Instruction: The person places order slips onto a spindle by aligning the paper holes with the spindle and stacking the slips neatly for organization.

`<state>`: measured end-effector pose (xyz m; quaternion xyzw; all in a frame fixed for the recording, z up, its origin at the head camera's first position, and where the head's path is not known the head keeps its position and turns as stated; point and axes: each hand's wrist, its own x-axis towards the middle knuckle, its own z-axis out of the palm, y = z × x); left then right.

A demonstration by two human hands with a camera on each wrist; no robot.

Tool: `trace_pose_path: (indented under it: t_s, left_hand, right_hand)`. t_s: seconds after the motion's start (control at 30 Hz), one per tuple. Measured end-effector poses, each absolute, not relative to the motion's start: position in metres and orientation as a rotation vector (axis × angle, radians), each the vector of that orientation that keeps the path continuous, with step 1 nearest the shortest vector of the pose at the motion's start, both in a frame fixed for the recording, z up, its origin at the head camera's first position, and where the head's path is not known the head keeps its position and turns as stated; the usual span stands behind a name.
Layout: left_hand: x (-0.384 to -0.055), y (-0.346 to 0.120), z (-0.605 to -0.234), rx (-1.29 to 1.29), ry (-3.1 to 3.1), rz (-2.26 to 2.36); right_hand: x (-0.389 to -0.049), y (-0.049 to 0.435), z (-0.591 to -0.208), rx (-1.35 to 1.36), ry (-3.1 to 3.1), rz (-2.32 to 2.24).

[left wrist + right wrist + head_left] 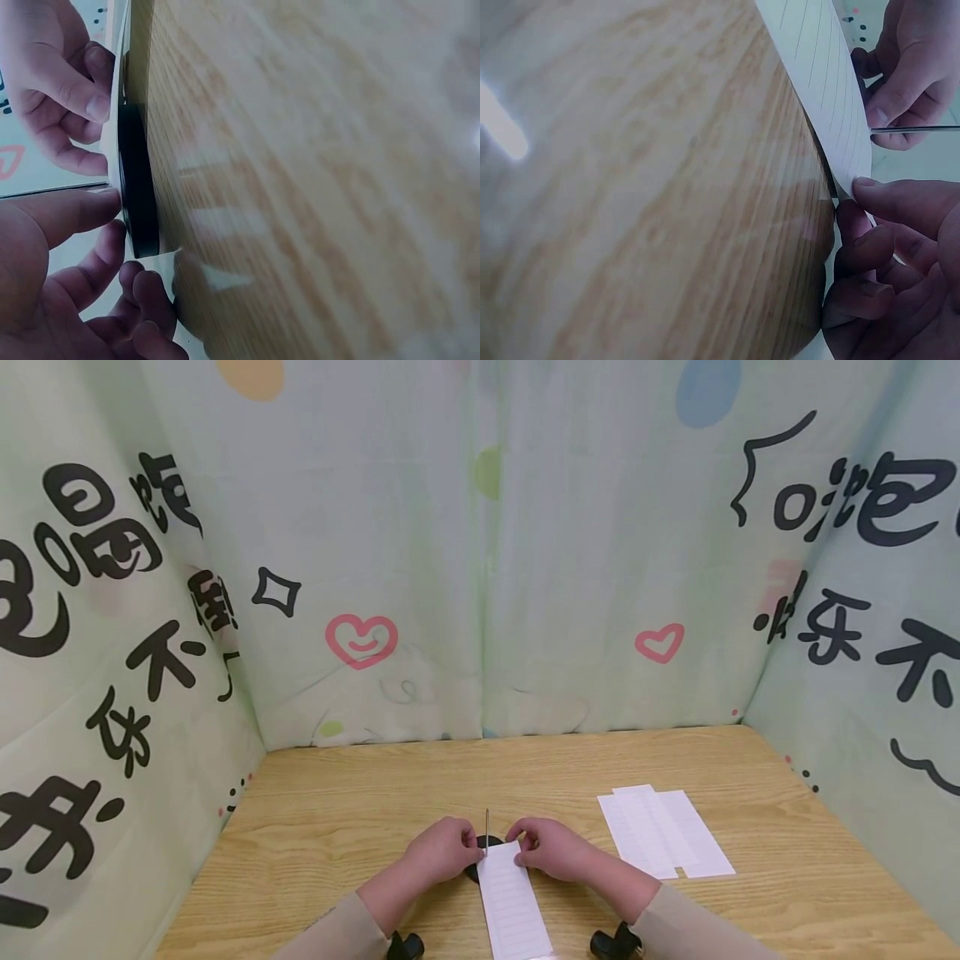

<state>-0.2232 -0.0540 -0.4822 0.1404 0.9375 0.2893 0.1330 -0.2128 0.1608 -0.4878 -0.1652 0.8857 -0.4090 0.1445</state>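
Note:
A narrow sheet of lined paper (513,906) runs from the table's near side up to a black round base (491,841). From that base a thin metal spike (487,823) stands upright, right at the sheet's far left corner. My left hand (441,850) pinches that corner close beside the spike. At the far right corner, my right hand (553,850) holds the sheet between thumb and fingers. In the right wrist view the paper (832,90) bends slightly upward at the right thumb. The left wrist view shows the base (140,187) edge-on under the sheet.
Several overlapping white paper sheets (697,839) lie on the wooden table (360,785) to the right of my right hand. Printed curtains (570,568) close off the back and both sides. Black wrist devices (617,942) sit below both sleeves.

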Motion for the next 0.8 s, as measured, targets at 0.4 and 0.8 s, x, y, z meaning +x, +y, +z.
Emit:
trace_pose_path:
  t_s: [0.4,0.8]
  left_hand:
    - [-0.221,-0.062,-0.485,0.384,2.735,0.916]
    - [-0.218,-0.077,-0.491,0.47,2.673,0.99]
  right_hand:
    - [-0.213,0.162,-0.489,-0.45,2.577,-1.17]
    - [-0.21,0.173,-0.484,-0.479,2.584,-1.177]
